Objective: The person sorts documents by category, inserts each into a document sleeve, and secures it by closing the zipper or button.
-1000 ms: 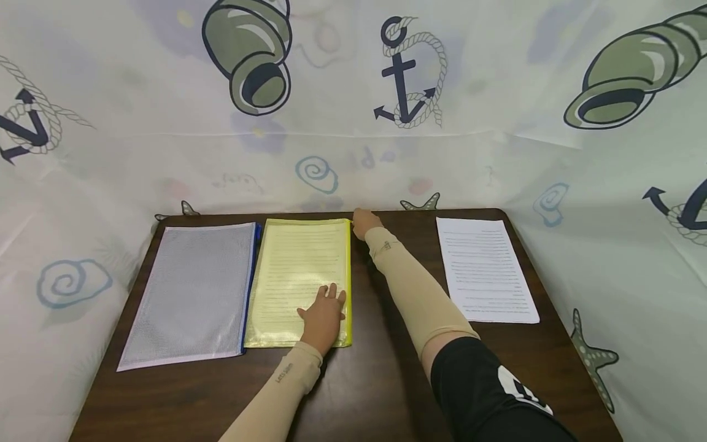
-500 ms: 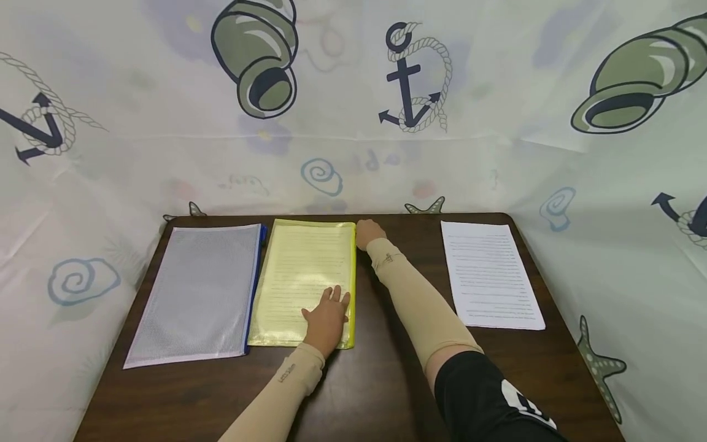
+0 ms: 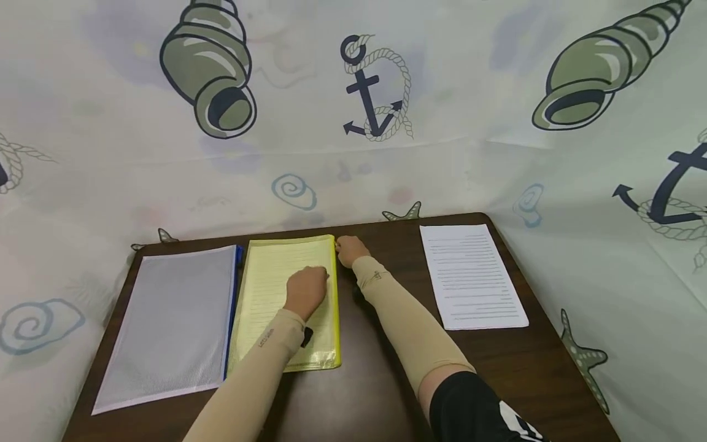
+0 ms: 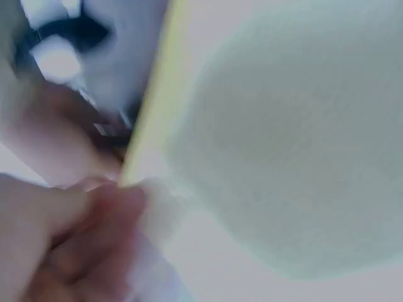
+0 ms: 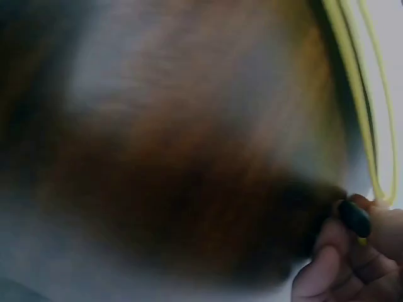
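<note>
A yellow zipper folder with a lined sheet inside lies at the table's middle. My right hand is at its upper right corner; in the right wrist view the fingers pinch a small dark oval zipper pull by the yellow edging. My left hand is over the folder, fingers curled, tips close to the zipper edge. In the blurred left wrist view those fingertips overlap the end of the yellow edge; whether they pinch it cannot be told.
A clear mesh folder with a blue zipper lies at the left. On the right, a lined white sheet rests on the brown table. A patterned cloth hangs behind and at both sides.
My left hand was spread flat on the yellow folder; now its fingers are curled and it has moved up. My right hand stays at the corner. The head view has shifted.
</note>
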`<move>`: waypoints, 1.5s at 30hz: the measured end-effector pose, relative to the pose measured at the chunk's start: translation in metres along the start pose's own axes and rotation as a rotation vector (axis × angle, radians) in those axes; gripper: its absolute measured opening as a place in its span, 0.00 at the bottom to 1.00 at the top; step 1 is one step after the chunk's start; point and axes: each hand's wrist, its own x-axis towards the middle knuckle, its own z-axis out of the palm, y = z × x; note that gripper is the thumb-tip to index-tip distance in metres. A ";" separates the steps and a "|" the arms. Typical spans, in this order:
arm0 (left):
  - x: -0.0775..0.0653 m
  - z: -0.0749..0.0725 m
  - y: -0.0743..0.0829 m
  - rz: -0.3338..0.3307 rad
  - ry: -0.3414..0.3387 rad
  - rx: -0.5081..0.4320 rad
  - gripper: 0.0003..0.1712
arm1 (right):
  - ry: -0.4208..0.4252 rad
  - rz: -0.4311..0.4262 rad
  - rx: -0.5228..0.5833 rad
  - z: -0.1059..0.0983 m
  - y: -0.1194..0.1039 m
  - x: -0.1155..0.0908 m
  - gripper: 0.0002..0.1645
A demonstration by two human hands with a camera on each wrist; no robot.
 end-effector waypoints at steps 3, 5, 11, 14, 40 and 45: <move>0.036 0.004 -0.018 -0.011 0.007 -0.104 0.10 | 0.018 -0.011 0.018 0.005 -0.001 -0.006 0.15; 0.055 0.008 -0.029 -0.034 -0.006 -0.170 0.13 | 0.032 -0.023 0.034 0.006 -0.002 -0.010 0.13; 0.089 0.028 -0.050 -0.077 -0.116 -0.180 0.29 | 0.063 -0.075 0.029 0.005 0.002 -0.014 0.12; 0.098 0.040 -0.053 -0.069 -0.146 -0.154 0.29 | 0.076 -0.080 0.008 0.003 0.008 -0.013 0.12; 0.132 0.032 -0.083 0.011 -0.418 -0.525 0.18 | 0.134 -0.038 0.145 0.015 0.009 -0.036 0.14; 0.133 0.031 -0.080 -0.039 -0.468 -0.529 0.18 | 0.124 -0.008 0.131 0.015 0.009 -0.040 0.14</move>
